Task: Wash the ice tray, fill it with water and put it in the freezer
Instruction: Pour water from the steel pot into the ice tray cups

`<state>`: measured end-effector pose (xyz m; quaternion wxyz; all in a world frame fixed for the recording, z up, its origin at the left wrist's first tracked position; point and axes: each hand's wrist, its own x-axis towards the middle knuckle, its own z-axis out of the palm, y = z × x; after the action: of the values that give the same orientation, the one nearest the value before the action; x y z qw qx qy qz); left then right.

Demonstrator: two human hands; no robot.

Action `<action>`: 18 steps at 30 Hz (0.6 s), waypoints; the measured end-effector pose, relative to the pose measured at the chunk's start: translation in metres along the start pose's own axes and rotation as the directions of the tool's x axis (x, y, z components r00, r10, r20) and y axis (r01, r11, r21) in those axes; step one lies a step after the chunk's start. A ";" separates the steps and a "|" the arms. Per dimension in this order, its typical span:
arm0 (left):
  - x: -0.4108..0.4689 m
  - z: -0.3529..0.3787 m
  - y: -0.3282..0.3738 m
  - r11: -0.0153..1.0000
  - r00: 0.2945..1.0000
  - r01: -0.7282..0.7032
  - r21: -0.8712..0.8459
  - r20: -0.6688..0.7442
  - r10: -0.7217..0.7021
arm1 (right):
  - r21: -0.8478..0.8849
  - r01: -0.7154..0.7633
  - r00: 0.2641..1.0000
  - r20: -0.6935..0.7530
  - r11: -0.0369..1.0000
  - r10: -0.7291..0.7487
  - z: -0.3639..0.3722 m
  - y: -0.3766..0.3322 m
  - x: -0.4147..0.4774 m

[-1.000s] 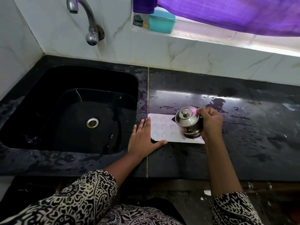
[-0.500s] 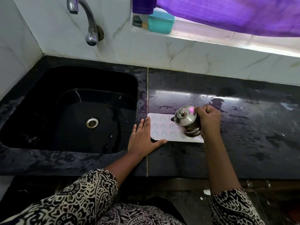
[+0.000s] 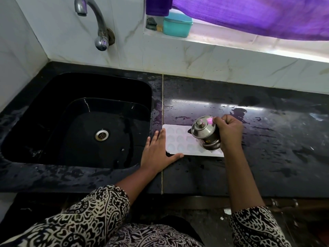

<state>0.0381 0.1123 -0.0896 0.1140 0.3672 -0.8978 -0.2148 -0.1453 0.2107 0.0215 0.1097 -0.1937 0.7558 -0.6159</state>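
Note:
A white ice tray (image 3: pixel 179 140) with rounded cells lies flat on the black counter, just right of the sink. My left hand (image 3: pixel 158 151) rests flat at the tray's left end, fingers spread, thumb along its front edge. My right hand (image 3: pixel 229 131) grips a small lidded steel pot (image 3: pixel 205 134) by its side and holds it tilted to the left over the right half of the tray. The pot hides the cells beneath it. No stream of water is visible.
A black sink (image 3: pixel 78 122) with a steel drain sits on the left, under a steel tap (image 3: pixel 97 25). The wet black counter (image 3: pixel 276 139) stretches right. On the window ledge stand a teal box (image 3: pixel 177 24) and a purple cloth (image 3: pixel 249 13).
The pot has tilted a little further left over the tray. My left hand has stayed at the tray's left end.

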 end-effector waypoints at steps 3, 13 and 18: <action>0.000 0.000 0.000 1.000 1.000 0.002 -0.003 -0.001 -0.002 | -0.002 0.010 1.000 0.006 1.000 -0.010 0.000 0.001 0.000; -0.001 0.000 0.001 1.000 1.000 0.008 -0.019 -0.009 -0.008 | 0.023 0.007 1.000 0.019 1.000 -0.008 -0.002 0.003 0.003; -0.001 0.000 0.000 1.000 1.000 0.008 -0.013 -0.004 -0.008 | 0.078 -0.018 1.000 0.018 0.997 0.016 -0.004 0.003 0.003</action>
<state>0.0385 0.1129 -0.0894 0.1174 0.3705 -0.8947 -0.2202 -0.1506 0.2136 0.0197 0.1289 -0.1882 0.7318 -0.6422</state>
